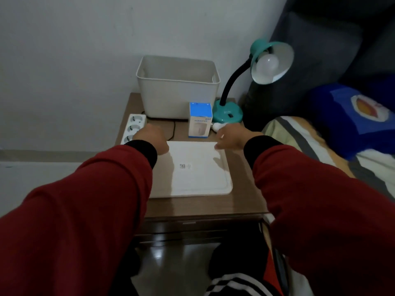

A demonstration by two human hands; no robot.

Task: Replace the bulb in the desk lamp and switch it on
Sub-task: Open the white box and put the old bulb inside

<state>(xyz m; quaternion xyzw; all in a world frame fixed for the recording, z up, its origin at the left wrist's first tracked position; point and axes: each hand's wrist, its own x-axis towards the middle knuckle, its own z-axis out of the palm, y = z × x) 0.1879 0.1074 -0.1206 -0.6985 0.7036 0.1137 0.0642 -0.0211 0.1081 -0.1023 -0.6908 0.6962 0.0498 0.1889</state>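
Left hand [150,136] over far-left tabletop [239,201] by power strip [133,124]; fingers curled under, grip on anything: cannot tell. Spare bulb [218,126] lying just right of blue box [200,120], touching-close to right hand [230,136]; fingers loose, nothing held. Lamp [228,113] far right, bulb [268,65] seated in shade. Likely light, smooth, fragile: hold globe evenly, steady shade, twist gently.

free: above white tray [201,180] | blocked behind: bin [178,90], blue box [200,120], lamp base [228,113]
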